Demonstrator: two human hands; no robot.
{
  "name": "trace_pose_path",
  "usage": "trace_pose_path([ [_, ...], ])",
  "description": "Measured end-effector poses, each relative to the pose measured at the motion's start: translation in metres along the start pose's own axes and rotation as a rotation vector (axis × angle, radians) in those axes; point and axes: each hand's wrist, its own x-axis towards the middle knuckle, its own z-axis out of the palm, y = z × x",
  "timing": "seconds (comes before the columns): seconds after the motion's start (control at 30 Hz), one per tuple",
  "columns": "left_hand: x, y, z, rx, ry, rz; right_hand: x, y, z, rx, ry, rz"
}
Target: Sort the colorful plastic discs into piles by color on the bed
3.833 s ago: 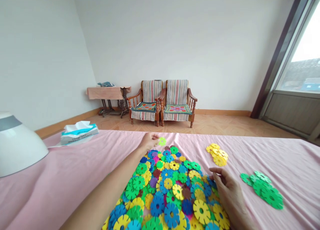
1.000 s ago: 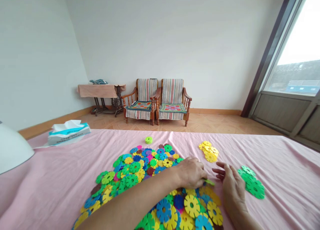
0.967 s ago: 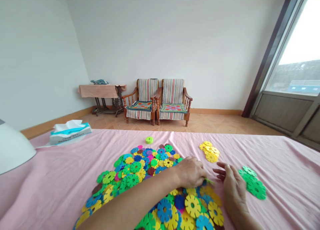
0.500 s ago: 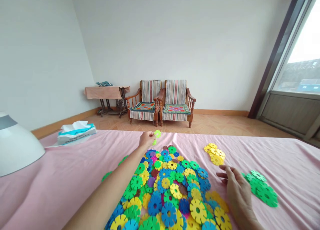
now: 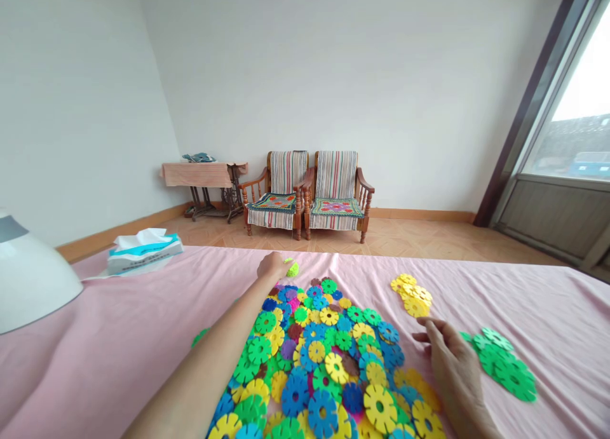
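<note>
A big heap of flat flower-shaped plastic discs (image 5: 328, 356) in mixed colours lies on the pink cloth (image 5: 119, 337). My left hand (image 5: 271, 265) reaches past the heap's far edge, fingers pinched on a lime-green disc (image 5: 292, 269) down at the cloth. My right hand (image 5: 448, 359) rests palm down at the heap's right edge, fingers apart and holding nothing. It lies between a small group of yellow discs (image 5: 410, 295) and a group of green discs (image 5: 508, 363).
A tissue pack (image 5: 143, 251) lies at the far left of the cloth, and a white domed object (image 5: 28, 280) stands at the left edge. Beyond the cloth are two wooden armchairs (image 5: 307, 194), a small covered table (image 5: 204, 172) and a large window (image 5: 572, 140) on the right.
My left hand picked a lime-green disc from the heap's right side, carried it to the far edge and has lowered it to the cloth. My right hand has hardly moved.
</note>
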Motion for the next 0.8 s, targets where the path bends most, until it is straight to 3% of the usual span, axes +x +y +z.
trace_pose_path([
  [0.17, -0.014, 0.001, -0.007, 0.018, 0.099, 0.057, 0.000, 0.000, 0.000, -0.014, 0.000, 0.010],
  [0.3, -0.040, 0.000, -0.025, -0.070, 0.148, 0.221, 0.000, 0.000, 0.000, -0.042, -0.002, 0.010],
  [0.4, -0.078, -0.005, -0.049, -0.172, 0.085, 0.394, -0.001, -0.001, -0.002, -0.078, -0.012, -0.007],
  [0.47, -0.111, -0.011, -0.066, -0.210, -0.024, 0.489, -0.001, -0.003, -0.003, -0.105, -0.020, -0.015],
  [0.57, -0.159, -0.027, -0.085, -0.224, -0.166, 0.631, -0.002, -0.005, -0.004, -0.147, -0.036, -0.027],
  [0.63, -0.181, -0.043, -0.091, -0.188, -0.166, 0.655, -0.002, -0.005, -0.004, -0.170, -0.043, -0.044],
  [0.8, -0.204, -0.089, -0.098, -0.077, -0.167, 0.595, 0.002, 0.002, -0.004, -0.247, -0.035, -0.066],
])
